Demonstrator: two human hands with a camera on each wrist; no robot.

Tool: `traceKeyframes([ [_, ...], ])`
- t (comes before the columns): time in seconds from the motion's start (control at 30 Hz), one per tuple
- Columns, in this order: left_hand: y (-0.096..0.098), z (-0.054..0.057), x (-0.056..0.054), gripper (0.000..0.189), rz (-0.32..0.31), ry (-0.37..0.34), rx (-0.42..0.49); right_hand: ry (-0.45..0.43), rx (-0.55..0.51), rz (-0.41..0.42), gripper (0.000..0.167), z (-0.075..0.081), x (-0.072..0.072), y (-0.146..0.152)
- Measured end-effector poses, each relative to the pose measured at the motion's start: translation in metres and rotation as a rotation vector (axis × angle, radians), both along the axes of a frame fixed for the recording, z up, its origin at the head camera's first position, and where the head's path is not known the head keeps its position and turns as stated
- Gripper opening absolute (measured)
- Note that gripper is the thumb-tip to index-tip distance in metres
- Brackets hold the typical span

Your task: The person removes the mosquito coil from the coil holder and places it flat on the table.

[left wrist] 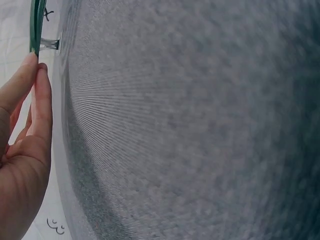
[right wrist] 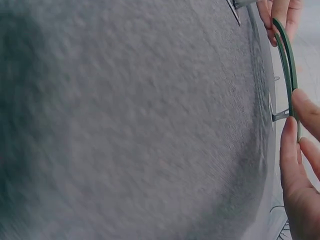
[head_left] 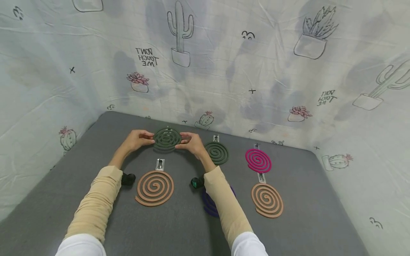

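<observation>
Near the table's back edge, both hands hold a dark green mosquito coil point(head_left: 167, 137) just above the surface. My left hand point(head_left: 137, 139) pinches its left rim between thumb and fingers. At the right rim, thumb and fingers of my right hand point(head_left: 193, 144) pinch it too. Seen edge-on in the right wrist view, the coil point(right wrist: 292, 75) lies close to a small metal stand point(right wrist: 281, 115); whether they touch, I cannot tell. Another green coil point(head_left: 216, 153) lies just right of the right hand, by a metal stand point(head_left: 216, 138).
A tan coil point(head_left: 155, 188) lies in front, below a metal stand point(head_left: 160, 164). To the right lie a pink coil point(head_left: 258, 160) and another tan coil point(head_left: 267, 200), each with a stand. A purple coil point(head_left: 209, 206) is partly under the right sleeve. Cactus-print cloth point(head_left: 224, 71) borders the grey table.
</observation>
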State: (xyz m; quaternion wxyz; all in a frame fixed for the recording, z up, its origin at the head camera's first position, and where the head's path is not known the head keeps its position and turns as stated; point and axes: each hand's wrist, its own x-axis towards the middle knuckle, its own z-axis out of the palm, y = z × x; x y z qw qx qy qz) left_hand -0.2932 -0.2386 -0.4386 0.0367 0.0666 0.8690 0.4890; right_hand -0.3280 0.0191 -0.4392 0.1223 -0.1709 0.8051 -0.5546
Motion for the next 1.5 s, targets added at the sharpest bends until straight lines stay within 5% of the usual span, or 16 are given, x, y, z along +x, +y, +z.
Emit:
traceKeyframes([
  [0.5,-0.004,0.005,-0.001,0.058,-0.084,-0.121,0.058,-0.021,-0.028,0.059,0.068,-0.004,0.003,0.001],
  [0.93,-0.005,0.0,-0.006,0.05,-0.069,-0.013,-0.047,-0.034,0.024,0.082,0.067,-0.004,0.002,0.003],
  [1.5,-0.005,0.001,-0.007,0.057,-0.109,-0.018,-0.094,-0.03,0.104,0.055,0.068,-0.003,0.005,0.0],
])
